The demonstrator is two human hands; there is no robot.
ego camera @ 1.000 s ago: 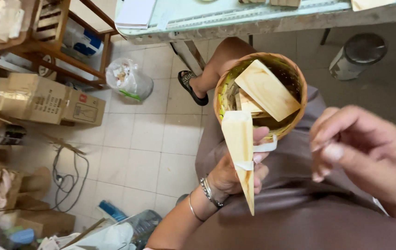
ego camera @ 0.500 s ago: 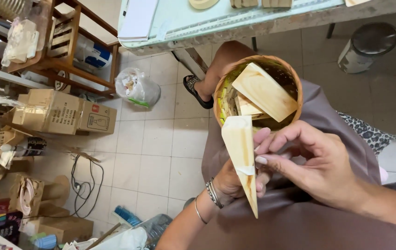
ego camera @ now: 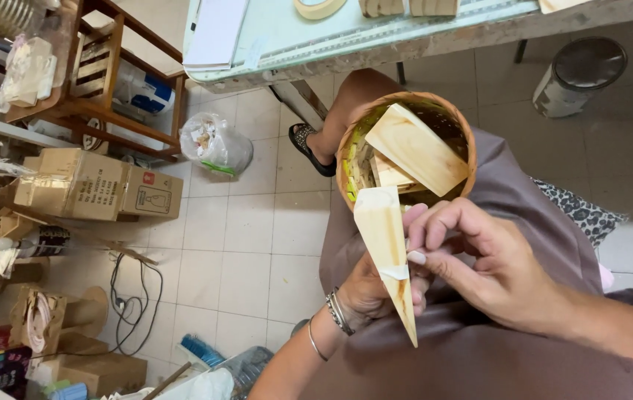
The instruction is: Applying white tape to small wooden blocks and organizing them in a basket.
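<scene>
Left hand (ego camera: 368, 292) is clamped around a tapered wooden wedge (ego camera: 387, 252), point down over the lap, steadying it. Right hand (ego camera: 490, 267) closes its fingertips (ego camera: 416, 258) on the wedge's edge near a pale patch, presumably to work it. Woven basket (ego camera: 346, 148) of wood offcuts (ego camera: 416, 148) rests on the knee, within reach.

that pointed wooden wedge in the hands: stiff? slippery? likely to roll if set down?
The wooden wedge looks rigid: solid pale wood, straight edges, no bend under the left hand and right hand. Probably light, since fingertips carry it. Flat faces suggest it won't roll; the thin tip may chip.
</scene>
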